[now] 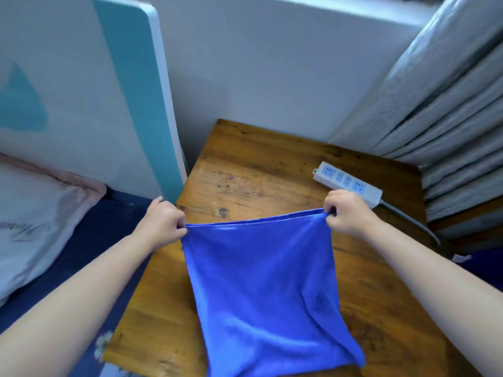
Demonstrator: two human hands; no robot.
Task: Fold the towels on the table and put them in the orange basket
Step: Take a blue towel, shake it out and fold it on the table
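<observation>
Blue towel held stretched over the wooden table, top edge taut between both hands, lower part draping toward the near table edge. Left hand pinches the top-left corner, fingers curled tight on the cloth. Right hand pinches the top-right corner the same way. White power strip lies on the table just behind the right hand, its grey cable trailing right; no legible brand. Pillow at left carries cursive script, upside down, unreadable. Orange basket not in view
</observation>
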